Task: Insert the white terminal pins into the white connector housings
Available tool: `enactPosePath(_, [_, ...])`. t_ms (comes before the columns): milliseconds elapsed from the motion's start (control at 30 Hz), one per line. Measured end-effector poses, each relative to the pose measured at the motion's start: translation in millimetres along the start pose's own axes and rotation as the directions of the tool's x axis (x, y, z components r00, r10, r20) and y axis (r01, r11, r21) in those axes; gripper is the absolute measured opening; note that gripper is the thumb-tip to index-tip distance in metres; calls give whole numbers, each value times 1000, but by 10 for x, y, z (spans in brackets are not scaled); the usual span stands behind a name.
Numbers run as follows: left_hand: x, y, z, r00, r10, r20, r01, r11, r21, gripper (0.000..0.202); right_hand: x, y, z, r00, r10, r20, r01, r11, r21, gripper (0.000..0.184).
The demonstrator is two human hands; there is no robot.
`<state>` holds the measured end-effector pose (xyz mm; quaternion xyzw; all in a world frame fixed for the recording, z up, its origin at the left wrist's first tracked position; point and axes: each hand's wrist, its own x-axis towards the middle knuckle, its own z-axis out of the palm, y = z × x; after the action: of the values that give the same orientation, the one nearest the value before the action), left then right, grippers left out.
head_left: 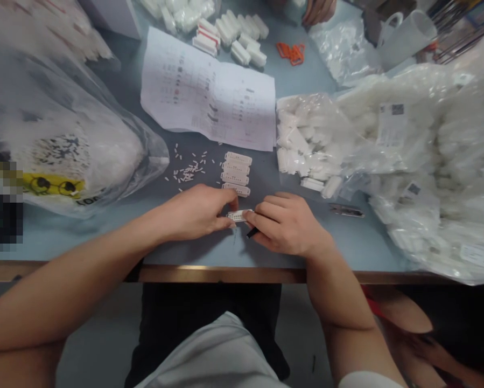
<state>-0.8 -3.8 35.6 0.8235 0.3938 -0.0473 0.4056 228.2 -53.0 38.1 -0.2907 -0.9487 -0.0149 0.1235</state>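
Note:
A small white plastic connector housing [237, 216] with rows of holes lies between my hands near the table's front edge. My left hand [199, 214] has thumb and index finger closed on its left end. My right hand [288, 223] is curled, its fingertips at the housing's right end. A short black tool end [252, 233] sticks out below the right fingers; the rest of it is hidden, so I cannot tell its kind. Just beyond, several similar white housings [235, 178] lie in a column. Loose tiny white pins [189, 172] are scattered to their left.
A printed sheet [209, 97] lies behind the housings. Clear bags of white parts stand left [104, 156] and right [407, 134]. A small metal snipper [346, 210] lies right. White blocks [242, 32], orange pieces [291, 53] and another person's hand [320, 11] are at the back.

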Motion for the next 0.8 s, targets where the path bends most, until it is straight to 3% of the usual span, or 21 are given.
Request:
enactPosePath(133, [2,13,-9,1000,2,4,-2,1000,9,30,-13,17,1,998,-1,-61,1,1000,-1,20])
enactPosePath(367, [15,21,-5,1000,0,2,0,1000,-2,29,23,-15,43,997,-8,76,2,997,82,14])
enactPosePath(567, [2,25,-25,1000,-18,14,18,1000,16,28,3,20,100,997,-23,-72,30,995,98,23])
enactPosePath(800, [11,27,-16,1000,-11,21,10,999,48,28,60,-43,128,999,9,37,-13,992,122,13])
